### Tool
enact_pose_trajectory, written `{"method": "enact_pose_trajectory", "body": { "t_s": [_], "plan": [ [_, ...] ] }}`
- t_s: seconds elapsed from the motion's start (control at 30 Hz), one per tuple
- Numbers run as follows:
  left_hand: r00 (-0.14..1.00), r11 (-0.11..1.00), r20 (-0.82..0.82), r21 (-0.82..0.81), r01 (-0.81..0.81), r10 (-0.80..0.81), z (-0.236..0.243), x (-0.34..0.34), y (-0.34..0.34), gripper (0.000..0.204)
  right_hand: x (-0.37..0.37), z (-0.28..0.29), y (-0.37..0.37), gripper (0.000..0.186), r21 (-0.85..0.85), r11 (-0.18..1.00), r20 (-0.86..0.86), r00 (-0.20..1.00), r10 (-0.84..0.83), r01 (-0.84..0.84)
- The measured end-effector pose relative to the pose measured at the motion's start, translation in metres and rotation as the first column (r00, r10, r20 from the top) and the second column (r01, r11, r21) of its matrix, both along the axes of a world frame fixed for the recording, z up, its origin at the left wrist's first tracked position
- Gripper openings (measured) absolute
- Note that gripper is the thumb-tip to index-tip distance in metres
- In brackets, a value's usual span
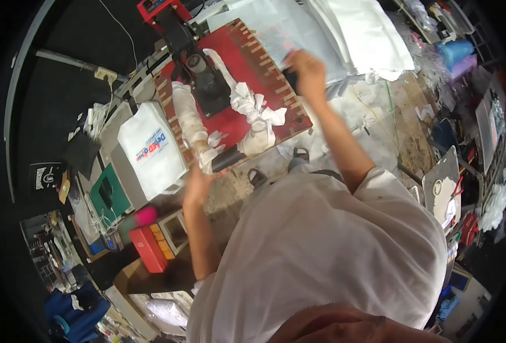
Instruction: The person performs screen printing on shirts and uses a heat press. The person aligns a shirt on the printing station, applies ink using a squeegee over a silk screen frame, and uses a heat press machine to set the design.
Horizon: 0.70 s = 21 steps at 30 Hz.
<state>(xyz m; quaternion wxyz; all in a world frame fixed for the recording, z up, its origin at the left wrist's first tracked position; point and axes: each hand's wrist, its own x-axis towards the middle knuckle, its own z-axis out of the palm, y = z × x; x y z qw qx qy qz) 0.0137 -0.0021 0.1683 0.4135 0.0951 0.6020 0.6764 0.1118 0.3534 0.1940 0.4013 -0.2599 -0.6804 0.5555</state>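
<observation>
A press with a red-topped plate point(273, 97) stands in front of me, with strips of tape along the plate's brown edges. White wrapping point(189, 114) covers both arms of its U-shaped handle, and a black grip point(228, 158) shows at the near end. My left hand point(197, 186) is beside the grip's left end; its fingers are blurred, and I cannot tell whether they touch it. Beyond the plate's right edge, my right hand point(309, 70) is over a stack of pale translucent sheets point(330, 57), its fingers curled together. Whatever they may pinch is too blurred to make out.
On the left, a printed white bag point(150, 146) lies on a grey surface near a green board point(109, 194). A red box point(148, 249) sits below. White folded material point(373, 40) is piled at the far right, with clutter along the right side.
</observation>
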Motion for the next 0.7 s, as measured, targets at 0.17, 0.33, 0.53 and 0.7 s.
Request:
{"method": "enact_pose_trajectory", "body": {
  "t_s": [0.17, 0.33, 0.53, 0.7],
  "plan": [
    [0.879, 0.893, 0.220, -0.065, 0.445, -0.423, -0.017, 0.070, -0.037, 0.057, 0.009, -0.192, 0.145, 0.052, 0.009, 0.993, 0.655, 0.750, -0.092, 0.115],
    [0.884, 0.841, 0.016, -0.301, 0.449, -0.467, -0.029, 0.097, -0.012, 0.047, -0.024, -0.216, 0.085, 0.087, 0.300, 0.936, 0.852, 0.493, -0.175, -0.186],
    [0.783, 0.728, 0.007, -0.362, 0.582, -0.622, -0.041, 0.099, 0.026, 0.038, -0.029, -0.226, 0.080, 0.064, 0.190, 0.961, 0.881, 0.466, -0.076, -0.202],
    [0.720, 0.701, -0.065, -0.301, 0.646, -0.691, -0.057, 0.103, 0.072, 0.040, 0.052, -0.196, 0.094, 0.058, 0.064, 0.874, 0.901, 0.404, 0.156, -0.482]
  ]
}}
